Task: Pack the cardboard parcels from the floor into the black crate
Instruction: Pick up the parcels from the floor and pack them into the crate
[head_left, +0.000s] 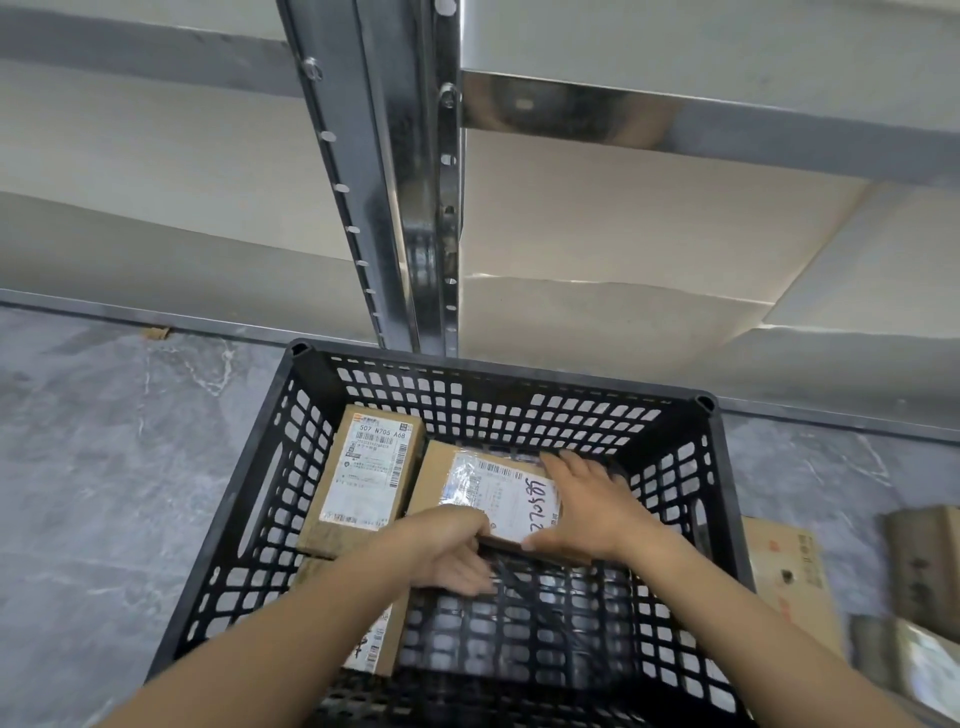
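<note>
The black crate (675, 467) stands on the floor before me. At its far right lies a cardboard parcel (483, 488) with a white label. My right hand (587, 499) rests flat on its top, fingers straight. My left hand (452, 551) is at the parcel's near edge, its fingers curled against that edge. A second labelled parcel (371, 478) lies at the crate's far left. A third parcel (376, 644) sits near left, mostly hidden by my left forearm.
A metal shelf post (410, 218) rises right behind the crate, with a rail (727, 124) running right. More cardboard parcels lie on the grey floor at the right: a flat one (789, 577) beside the crate, and others (924, 561) at the frame edge.
</note>
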